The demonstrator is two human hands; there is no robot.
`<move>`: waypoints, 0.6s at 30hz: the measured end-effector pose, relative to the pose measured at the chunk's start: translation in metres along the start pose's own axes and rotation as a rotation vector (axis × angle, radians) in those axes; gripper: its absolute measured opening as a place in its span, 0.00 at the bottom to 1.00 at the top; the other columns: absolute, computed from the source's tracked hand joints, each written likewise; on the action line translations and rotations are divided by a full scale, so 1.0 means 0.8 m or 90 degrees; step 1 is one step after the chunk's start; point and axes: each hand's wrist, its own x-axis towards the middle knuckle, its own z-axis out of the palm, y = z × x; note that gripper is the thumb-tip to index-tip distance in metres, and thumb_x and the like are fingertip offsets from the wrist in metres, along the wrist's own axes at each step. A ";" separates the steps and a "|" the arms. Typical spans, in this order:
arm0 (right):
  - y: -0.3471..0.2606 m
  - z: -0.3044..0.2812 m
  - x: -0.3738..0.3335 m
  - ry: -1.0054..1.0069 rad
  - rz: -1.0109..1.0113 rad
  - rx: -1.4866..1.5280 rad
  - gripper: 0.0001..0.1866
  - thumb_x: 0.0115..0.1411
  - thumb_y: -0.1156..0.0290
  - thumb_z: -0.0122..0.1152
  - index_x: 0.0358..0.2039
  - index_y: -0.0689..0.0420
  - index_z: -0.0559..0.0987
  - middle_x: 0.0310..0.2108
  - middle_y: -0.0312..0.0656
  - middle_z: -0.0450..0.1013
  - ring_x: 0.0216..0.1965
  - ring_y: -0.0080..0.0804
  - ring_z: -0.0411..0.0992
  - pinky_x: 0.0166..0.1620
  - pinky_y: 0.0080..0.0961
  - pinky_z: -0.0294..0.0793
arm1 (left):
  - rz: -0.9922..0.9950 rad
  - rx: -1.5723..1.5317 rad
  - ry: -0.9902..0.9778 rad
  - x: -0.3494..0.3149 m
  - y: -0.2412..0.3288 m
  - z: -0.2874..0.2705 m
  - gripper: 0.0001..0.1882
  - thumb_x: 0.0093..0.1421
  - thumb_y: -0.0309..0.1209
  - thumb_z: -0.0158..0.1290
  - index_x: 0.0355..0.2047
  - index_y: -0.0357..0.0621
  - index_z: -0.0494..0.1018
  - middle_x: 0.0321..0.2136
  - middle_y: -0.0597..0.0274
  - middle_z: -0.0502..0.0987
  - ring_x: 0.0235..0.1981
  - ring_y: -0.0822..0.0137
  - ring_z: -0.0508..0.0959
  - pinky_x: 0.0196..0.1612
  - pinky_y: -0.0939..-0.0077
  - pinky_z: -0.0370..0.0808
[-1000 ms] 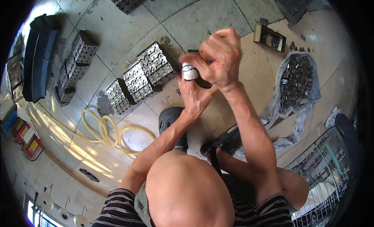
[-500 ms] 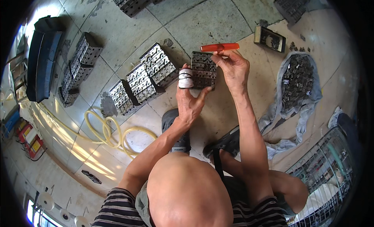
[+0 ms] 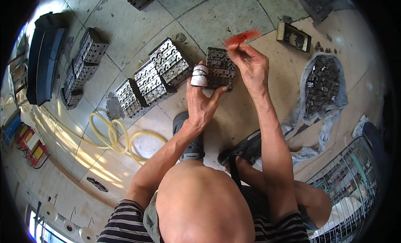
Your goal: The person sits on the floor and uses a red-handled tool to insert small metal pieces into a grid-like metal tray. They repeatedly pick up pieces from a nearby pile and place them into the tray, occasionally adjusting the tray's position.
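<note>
My left hand (image 3: 199,107) grips a dark metal block (image 3: 220,68) with rows of slots and holes, the thumb along its near edge. White wrapping with dark bands (image 3: 199,76) covers a finger at the block's left side. Just right of the block, my right hand (image 3: 254,69) pinches a red translucent tool handle (image 3: 246,36), smeared by motion. Whether a blade or tip extends from it cannot be made out. Left of my left hand, similar silvery metal blocks (image 3: 152,76) stand close together in a slanting row on the floor.
More metal blocks (image 3: 85,63) stand farther left, beside a dark blue bent panel (image 3: 44,63). A yellow hose (image 3: 115,136) lies coiled near my left arm. To the right are an open box (image 3: 293,36), a grey bag of small metal parts (image 3: 321,84) and a wire basket (image 3: 346,184).
The red tool handle has tilted, its right end rising, and is now blurred. My right hand has shifted slightly upward. My left hand keeps its hold on the metal block.
</note>
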 end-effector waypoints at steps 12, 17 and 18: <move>0.002 -0.003 -0.003 0.004 -0.038 -0.029 0.05 0.69 0.77 0.64 0.43 0.63 0.84 0.41 0.36 0.82 0.41 0.22 0.79 0.51 0.22 0.78 | 0.280 -0.122 -0.265 0.189 0.006 -0.011 0.19 0.62 0.27 0.65 0.53 0.37 0.77 0.43 0.47 0.84 0.42 0.54 0.85 0.43 0.64 0.80; -0.003 0.007 -0.006 0.040 -0.075 -0.075 0.06 0.63 0.80 0.71 0.40 0.63 0.85 0.35 0.37 0.83 0.35 0.23 0.81 0.42 0.23 0.81 | 0.351 0.097 -0.535 0.237 -0.010 0.029 0.14 0.56 0.26 0.65 0.43 0.39 0.78 0.33 0.53 0.80 0.37 0.52 0.81 0.41 0.57 0.77; -0.004 0.008 -0.007 0.057 -0.062 -0.100 0.07 0.62 0.79 0.72 0.40 0.63 0.85 0.34 0.36 0.83 0.35 0.23 0.81 0.41 0.23 0.81 | 0.337 0.132 -0.574 0.241 -0.012 0.035 0.13 0.56 0.27 0.66 0.40 0.38 0.78 0.33 0.53 0.80 0.36 0.52 0.81 0.40 0.57 0.76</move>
